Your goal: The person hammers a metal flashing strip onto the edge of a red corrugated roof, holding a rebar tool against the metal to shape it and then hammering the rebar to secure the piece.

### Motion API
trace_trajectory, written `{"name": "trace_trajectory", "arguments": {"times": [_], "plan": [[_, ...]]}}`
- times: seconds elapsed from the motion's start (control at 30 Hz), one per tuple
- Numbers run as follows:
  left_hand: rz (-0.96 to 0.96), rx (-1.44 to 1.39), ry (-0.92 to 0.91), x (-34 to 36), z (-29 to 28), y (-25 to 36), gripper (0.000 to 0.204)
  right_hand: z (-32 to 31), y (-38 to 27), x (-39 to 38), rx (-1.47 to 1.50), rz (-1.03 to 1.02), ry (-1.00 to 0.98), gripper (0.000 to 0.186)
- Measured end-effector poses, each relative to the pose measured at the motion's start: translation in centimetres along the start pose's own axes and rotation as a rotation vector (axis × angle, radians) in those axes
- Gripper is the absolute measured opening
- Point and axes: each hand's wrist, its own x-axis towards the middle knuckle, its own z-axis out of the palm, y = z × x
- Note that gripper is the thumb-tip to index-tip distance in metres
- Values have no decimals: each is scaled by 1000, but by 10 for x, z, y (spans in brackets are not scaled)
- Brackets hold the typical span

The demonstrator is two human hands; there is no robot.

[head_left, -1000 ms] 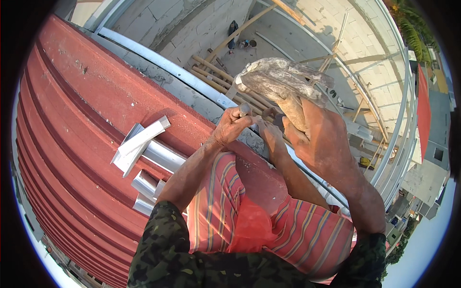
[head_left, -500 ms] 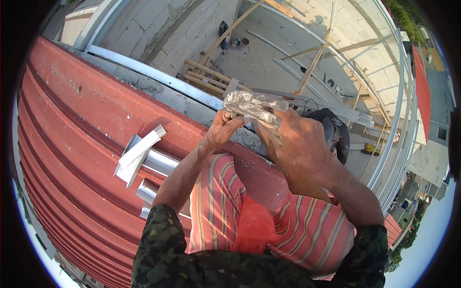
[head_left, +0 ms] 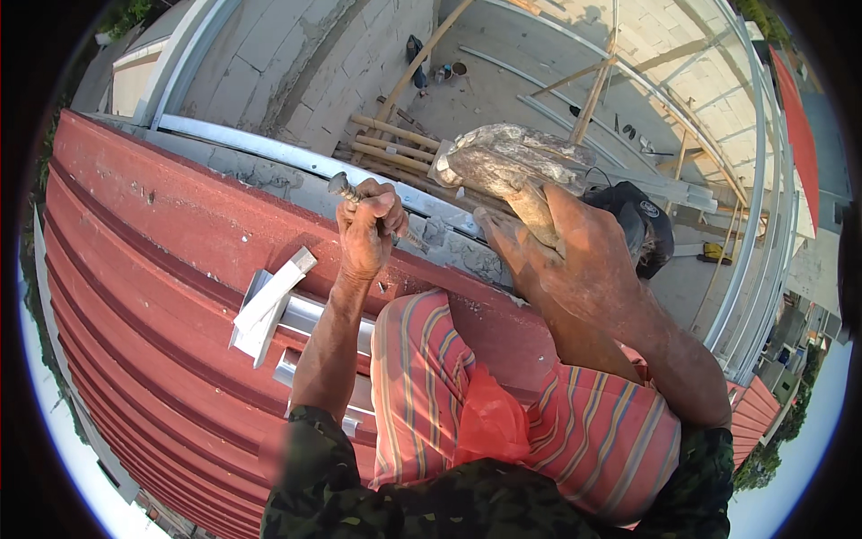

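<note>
My left hand [head_left: 368, 235] is closed around a short ribbed steel rod [head_left: 339, 185] with a flared round head. The rod is tilted, its head up and to the left, its lower end past my fingers near the top of the wall. My right hand [head_left: 588, 250] grips a hammer [head_left: 503, 160], apart from the rod. The hammer's bulky head is crusted greyish white, and a pale handle runs into my fingers. Below both hands is the grey block wall top [head_left: 449, 241], with a silver metal channel [head_left: 269, 144] along it.
Red corrugated roofing [head_left: 153, 296] slopes away at left, with loose metal offcuts [head_left: 274, 301] on it. Beyond the wall lies a deep drop to a concrete floor [head_left: 503, 94] with timber poles [head_left: 395, 148]. A dark bag [head_left: 639, 225] is at right, beside long metal rails [head_left: 759, 180].
My left hand has moved left, away from the hammer, and the rod now shows plainly. The hammer and my right hand have shifted a little to the right.
</note>
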Motion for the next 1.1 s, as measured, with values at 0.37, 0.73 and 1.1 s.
{"name": "trace_trajectory", "arguments": {"times": [0.37,0.73,1.1], "plan": [[-33,305,-136,-5,20,-15,27,-18,-12,9,120,-91,86,25],[-147,385,-161,-5,36,-20,23,-21,-21,14,-36,-226,-37,34],[-101,491,-182,-6,22,-32,16,-1,-4,17,-31,-198,-16,30]]}}
